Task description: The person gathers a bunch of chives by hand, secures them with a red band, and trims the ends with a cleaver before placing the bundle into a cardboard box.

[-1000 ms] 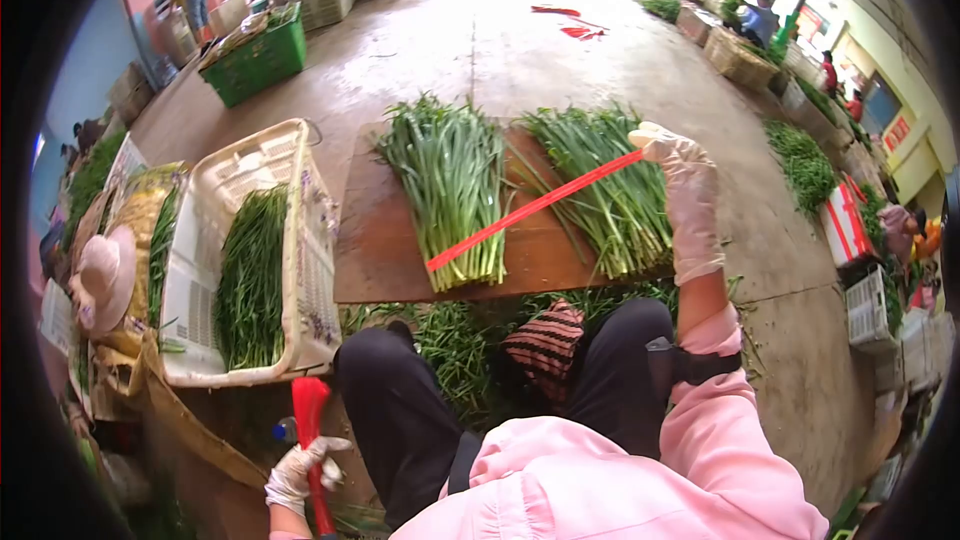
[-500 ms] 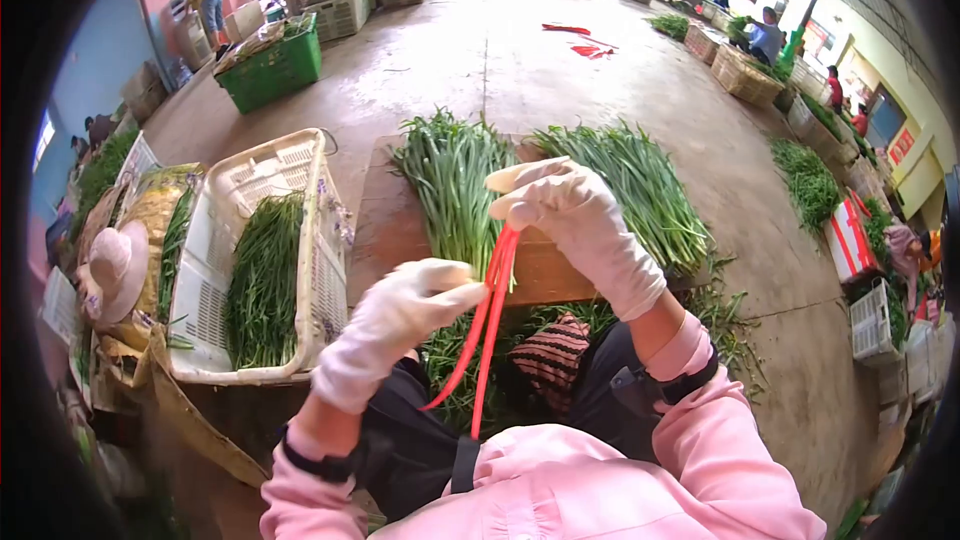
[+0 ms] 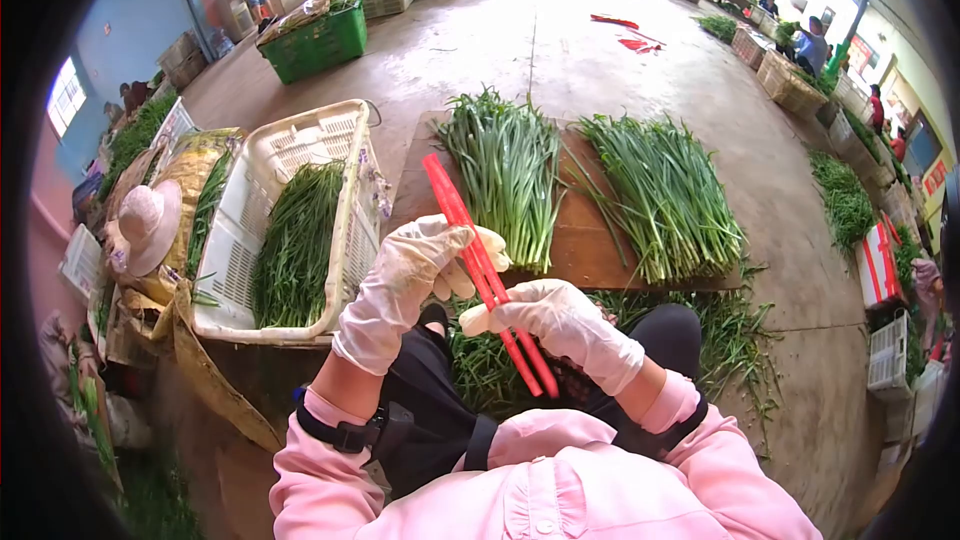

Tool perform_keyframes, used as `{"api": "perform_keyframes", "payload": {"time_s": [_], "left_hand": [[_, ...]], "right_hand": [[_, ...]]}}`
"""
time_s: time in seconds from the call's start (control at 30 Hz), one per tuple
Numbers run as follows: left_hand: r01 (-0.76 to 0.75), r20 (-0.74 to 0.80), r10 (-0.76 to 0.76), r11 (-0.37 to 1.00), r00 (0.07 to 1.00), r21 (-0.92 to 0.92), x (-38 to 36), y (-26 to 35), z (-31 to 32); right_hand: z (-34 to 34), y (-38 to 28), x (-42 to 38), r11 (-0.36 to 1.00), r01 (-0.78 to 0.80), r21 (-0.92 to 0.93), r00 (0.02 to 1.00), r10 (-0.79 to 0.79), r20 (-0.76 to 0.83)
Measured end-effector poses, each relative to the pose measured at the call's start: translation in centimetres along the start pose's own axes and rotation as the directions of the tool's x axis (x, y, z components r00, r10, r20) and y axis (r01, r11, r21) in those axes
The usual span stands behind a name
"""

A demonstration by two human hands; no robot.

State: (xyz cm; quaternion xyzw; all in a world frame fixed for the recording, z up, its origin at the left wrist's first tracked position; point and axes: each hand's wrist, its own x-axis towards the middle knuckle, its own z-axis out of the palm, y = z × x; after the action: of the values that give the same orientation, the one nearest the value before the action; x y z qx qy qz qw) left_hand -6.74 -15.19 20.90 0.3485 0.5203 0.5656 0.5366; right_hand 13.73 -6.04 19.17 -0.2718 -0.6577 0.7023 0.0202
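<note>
At six o'clock, above the lap: gloved left hand (image 3: 405, 275) and gloved right hand (image 3: 560, 325), fingers pinching doubled red plastic strap (image 3: 485, 275), now drawn closer, tilted toward eleven o'clock; green chive bundles (image 3: 510, 175) untied on brown wooden surface (image 3: 590, 240).

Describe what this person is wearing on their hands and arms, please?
Both hands wear thin, whitish, slightly wrinkled disposable gloves: the left hand and the right hand, covering the fingers to past the wrists. The arms are in pink long sleeves with gathered cuffs. A black strap with a buckle wraps the left forearm, and a similar dark band circles the right one.
</note>
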Motion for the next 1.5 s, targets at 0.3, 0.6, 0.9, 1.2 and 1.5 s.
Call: {"api": "perform_keyframes", "payload": {"time_s": [0.3, 0.6, 0.9, 1.2, 1.5], "left_hand": [[-0.062, -0.649, 0.532, 0.796, 0.544, 0.601, -13.3, 6.8, -8.2], [0.486, -0.415, -0.286, 0.691, 0.864, 0.535, -23.9, -18.3, -20.1], [0.212, -0.486, -0.036, 0.926, 0.873, 0.313, -8.6, -4.3, -10.6], [0.198, -0.223, -0.128, 0.924, 0.966, 0.328, 4.8, -6.8, -12.3], [0.382, -0.339, -0.296, 0.896, 0.893, 0.224, 11.7, -9.1, -17.0]], "right_hand": [[-3.6, 0.9, -1.0, 0.978, 0.209, 0.004, 0.976, -0.209, -0.057], [-2.9, 4.9, 0.8, 0.999, -0.052, -0.002, 0.997, 0.052, 0.065], [-1.0, 3.1, 3.9, 0.982, -0.189, 0.026, 0.952, 0.176, 0.251], [-1.4, 6.1, 6.7, 0.945, -0.256, 0.203, 0.934, 0.188, 0.305], [-2.8, 12.1, 4.7, 0.914, -0.277, 0.296, 0.954, 0.226, 0.194]]}}
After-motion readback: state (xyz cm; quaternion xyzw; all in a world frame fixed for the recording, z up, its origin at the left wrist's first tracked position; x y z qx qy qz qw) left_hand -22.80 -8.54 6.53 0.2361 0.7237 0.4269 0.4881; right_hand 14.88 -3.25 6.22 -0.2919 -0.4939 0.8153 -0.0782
